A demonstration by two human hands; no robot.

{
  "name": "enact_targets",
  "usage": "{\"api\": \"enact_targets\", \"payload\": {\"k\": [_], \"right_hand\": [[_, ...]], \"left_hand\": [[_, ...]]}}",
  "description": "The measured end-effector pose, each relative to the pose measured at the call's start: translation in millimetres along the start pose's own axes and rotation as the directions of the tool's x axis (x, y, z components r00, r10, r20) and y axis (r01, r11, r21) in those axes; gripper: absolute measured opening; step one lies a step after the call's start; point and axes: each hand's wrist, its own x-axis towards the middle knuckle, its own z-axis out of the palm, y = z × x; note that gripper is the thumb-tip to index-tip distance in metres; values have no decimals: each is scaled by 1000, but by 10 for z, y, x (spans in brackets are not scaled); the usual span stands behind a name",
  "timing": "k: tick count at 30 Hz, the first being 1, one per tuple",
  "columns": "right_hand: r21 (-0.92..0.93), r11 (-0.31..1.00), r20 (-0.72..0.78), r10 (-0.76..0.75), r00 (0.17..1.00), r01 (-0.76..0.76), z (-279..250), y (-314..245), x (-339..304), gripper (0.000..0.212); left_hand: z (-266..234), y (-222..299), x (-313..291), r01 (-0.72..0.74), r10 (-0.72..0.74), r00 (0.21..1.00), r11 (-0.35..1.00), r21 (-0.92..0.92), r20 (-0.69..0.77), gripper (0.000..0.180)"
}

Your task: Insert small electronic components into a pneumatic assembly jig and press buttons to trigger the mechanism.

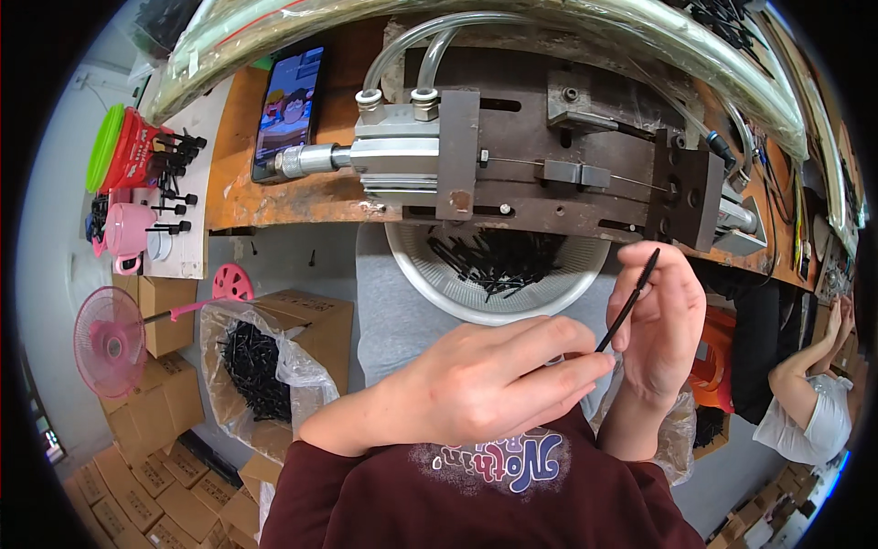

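Observation:
A thin black mascara wand (pixel 627 313) with a bristled tip slants up to the right between my hands. My left hand (pixel 494 375) pinches its lower end between thumb and fingers. Around the bristled end curl the fingers of my right hand (pixel 666 320), its thumb beside the shaft. Just beyond, a white plastic basket (pixel 412 288) rests on my lap, holding many black wands (pixel 498 261). Above it on the bench is a metal clamping fixture (pixel 567 174) with an air cylinder (pixel 395 154) and thin rods along its middle.
A phone (pixel 288 110) leans left of the cylinder. Clear hoses (pixel 439 27) arch over the bench. At left are a pink cup (pixel 126 229), a pink fan (pixel 110 343) and a lined carton of black parts (pixel 251 371). Another person's arm (pixel 805 357) shows at right, past an orange container (pixel 713 366).

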Motion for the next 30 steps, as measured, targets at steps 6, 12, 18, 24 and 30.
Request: {"api": "enact_targets", "payload": {"k": [6, 12, 18, 24, 30], "right_hand": [[-65, 998, -37, 21, 999, -23, 34, -48, -21, 27], [-43, 998, -33, 53, 998, -54, 45, -48, 1, 19], [6, 998, -12, 65, 998, -65, 28, -30, -12, 15], [8, 998, -6, 56, 998, -56, 66, -43, -18, 13], [-18, 999, -24, 39, 999, -39, 94, -25, -26, 13]], "left_hand": [[4, -2, -48, 19, -19, 1000, 997, -73, 2, 30], [4, -21, -72, -7, 8, 1000, 999, -38, 24, 27], [-25, -11, -126, -17, 15, 997, 1000, 21, 79, 31], [-9, -35, -141, -29, 30, 998, 999, -15, 51, 31], [5, -46, -150, -22, 23, 999, 1000, -19, 36, 28]]}}
